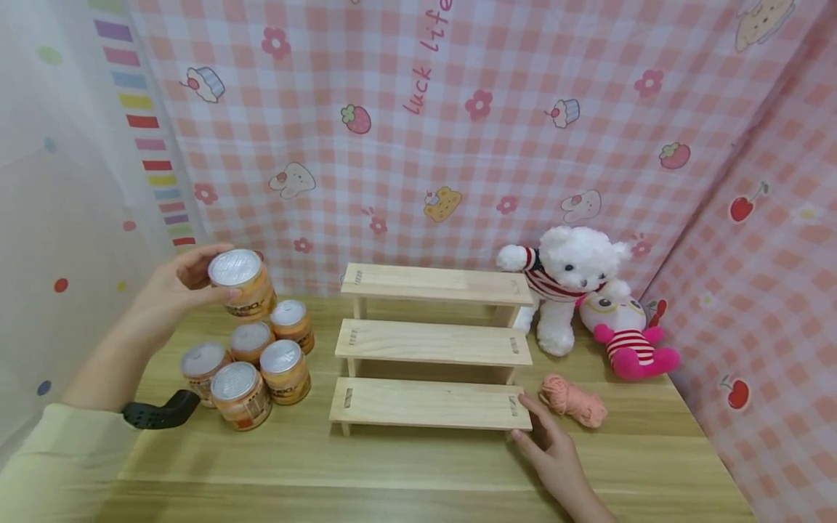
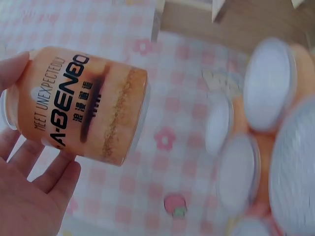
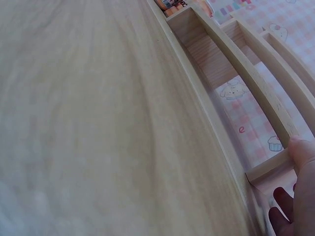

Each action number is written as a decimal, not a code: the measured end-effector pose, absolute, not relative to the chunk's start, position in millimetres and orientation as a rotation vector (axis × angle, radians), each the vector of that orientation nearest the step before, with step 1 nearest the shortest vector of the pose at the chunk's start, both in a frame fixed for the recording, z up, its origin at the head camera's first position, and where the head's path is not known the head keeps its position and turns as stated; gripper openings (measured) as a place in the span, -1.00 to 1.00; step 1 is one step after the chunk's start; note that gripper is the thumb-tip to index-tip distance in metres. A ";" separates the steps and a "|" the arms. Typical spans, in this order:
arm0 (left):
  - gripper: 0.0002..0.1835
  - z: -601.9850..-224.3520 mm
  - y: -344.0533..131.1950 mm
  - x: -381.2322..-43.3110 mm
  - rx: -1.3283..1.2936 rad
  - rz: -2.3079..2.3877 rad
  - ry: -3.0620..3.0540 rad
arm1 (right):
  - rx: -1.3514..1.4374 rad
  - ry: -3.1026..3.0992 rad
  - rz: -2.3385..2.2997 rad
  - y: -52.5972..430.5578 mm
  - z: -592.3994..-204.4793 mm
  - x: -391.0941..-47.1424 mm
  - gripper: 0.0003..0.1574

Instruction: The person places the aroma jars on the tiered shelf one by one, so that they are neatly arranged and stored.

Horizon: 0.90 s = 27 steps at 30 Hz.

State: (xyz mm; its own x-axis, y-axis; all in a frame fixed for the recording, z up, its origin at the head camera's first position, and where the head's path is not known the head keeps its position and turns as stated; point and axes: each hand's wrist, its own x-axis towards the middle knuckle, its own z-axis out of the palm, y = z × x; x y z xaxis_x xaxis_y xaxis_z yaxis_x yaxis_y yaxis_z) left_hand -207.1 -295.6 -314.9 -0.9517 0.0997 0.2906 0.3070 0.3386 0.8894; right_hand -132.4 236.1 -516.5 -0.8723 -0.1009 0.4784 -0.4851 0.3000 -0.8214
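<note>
My left hand (image 1: 189, 280) grips an orange can (image 2: 83, 105) with a silver lid, its thumb and fingers around the sides. That can is raised just behind a cluster of similar cans (image 1: 285, 374) on the table's left side. In the left wrist view its label reads "A-BENBO". A three-step wooden display shelf (image 1: 431, 403) stands in the middle, its steps bare. At the right end of the lowest step, my right hand (image 1: 556, 457) touches the corner. The thumb is on the front edge and a straight index finger on the end; the other fingers hang below.
A white teddy bear (image 1: 575, 265) in a striped top and a pink-and-white plush toy (image 1: 631, 338) sit at the back right. A skein of pink yarn (image 1: 573, 401) lies right of the shelf. Checked cloth (image 1: 392, 167) hangs behind the wooden table (image 1: 405, 479).
</note>
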 end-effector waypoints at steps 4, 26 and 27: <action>-0.43 -313.0 -279.6 -211.4 -0.456 -1.748 -2.335 | 0.522 -2.244 1.596 236.1 -517.3 -133.3 -0.30; -0.37 -298.3 -195.6 -232.2 -0.422 -1.852 -2.340 | 0.527 -2.240 1.593 236.5 -517.3 -133.2 -0.31; -0.36 -297.3 -191.5 -232.6 -0.435 -1.862 -2.341 | 0.528 -2.239 1.592 236.4 -517.4 -133.3 -0.31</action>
